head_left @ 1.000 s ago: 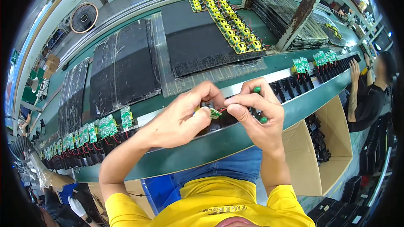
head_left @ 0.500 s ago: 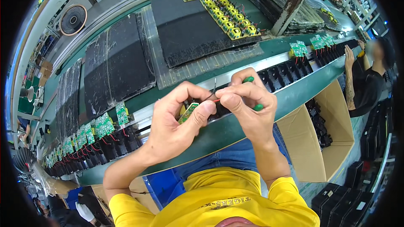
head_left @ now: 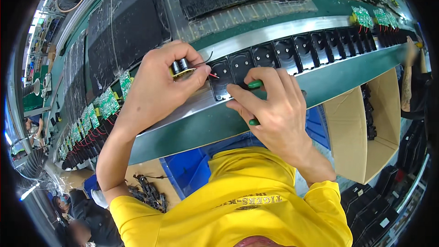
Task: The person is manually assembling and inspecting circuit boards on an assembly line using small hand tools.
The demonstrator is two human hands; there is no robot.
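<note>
Head | circuit board (head_left: 184, 72): dark cylinders (head_left: 180, 66), red wire (head_left: 213, 75), black wire (head_left: 209, 59) | left hand (head_left: 160, 82) pinching it | right hand (head_left: 276, 105) holding green-handled tool (head_left: 255, 84)

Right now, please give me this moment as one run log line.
Left hand: pinching circuit board | Red wire: tip over black casing | Right hand: holding green-handled tool, fingers near casing
</note>
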